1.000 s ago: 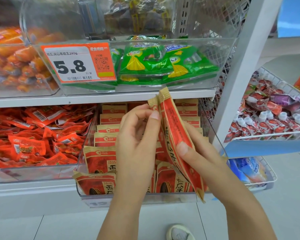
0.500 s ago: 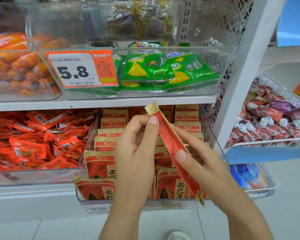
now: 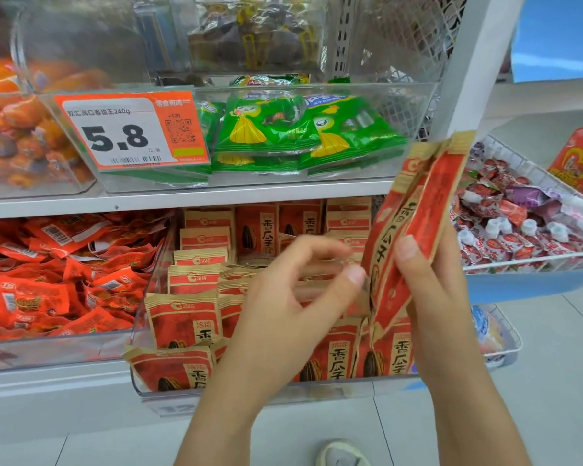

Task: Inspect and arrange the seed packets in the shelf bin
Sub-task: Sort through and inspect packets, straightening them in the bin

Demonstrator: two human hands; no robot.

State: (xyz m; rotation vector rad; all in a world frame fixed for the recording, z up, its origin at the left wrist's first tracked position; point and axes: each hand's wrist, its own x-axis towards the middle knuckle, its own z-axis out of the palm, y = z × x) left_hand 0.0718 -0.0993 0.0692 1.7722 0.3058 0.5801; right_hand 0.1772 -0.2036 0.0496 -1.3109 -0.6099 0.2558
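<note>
Being held up at about two o'clock from the clear shelf bin [image 3: 142,334] are a few red-and-tan seed packets [image 3: 418,227], which are being gripped by the right hand [image 3: 431,290] with the thumb pressed across their front and the fingers hidden behind; the packets are being kept tilted, top ends toward one o'clock, above the bin's right side. The left hand [image 3: 283,307] is being held loosely spread at nine o'clock of them, its thumb tip just beside or touching their lower edge, which cannot be told. More packets of the same kind are being displayed upright in rows inside the bin, below green packets [image 3: 283,129] and an orange price tag [image 3: 132,129]
</note>
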